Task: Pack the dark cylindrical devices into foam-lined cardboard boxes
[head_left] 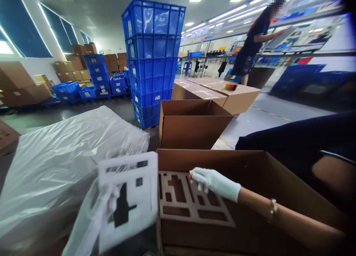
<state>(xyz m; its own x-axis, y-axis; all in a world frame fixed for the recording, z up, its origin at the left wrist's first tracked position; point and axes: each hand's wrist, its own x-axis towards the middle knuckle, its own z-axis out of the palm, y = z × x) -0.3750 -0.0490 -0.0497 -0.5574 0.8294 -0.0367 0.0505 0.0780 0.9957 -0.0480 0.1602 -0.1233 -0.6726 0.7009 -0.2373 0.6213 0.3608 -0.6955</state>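
Note:
My left hand (104, 200), in a white glove, grips a white foam insert (147, 196) with several cut-outs. The sheet is tilted up at the left side of an open cardboard box (205, 157), and its lower edge is blurred. Inside the box lie foam inserts (178, 207) of a similar cut-out pattern, on the left part of the bottom. Over these hovers my right hand (210, 181), also white-gloved, its fingers loosely bent and somewhat apart. Nothing shows in its grasp. Whether its fingertips touch the foam I cannot tell.
A plastic-covered stack (75, 152) stands on the left. Behind the box are another open carton (191, 131), closed cartons (239, 96) with a tape roll (231, 86) on top, and a tall stack of blue crates (154, 63). A person (250, 44) walks at the right, carrying a flat object.

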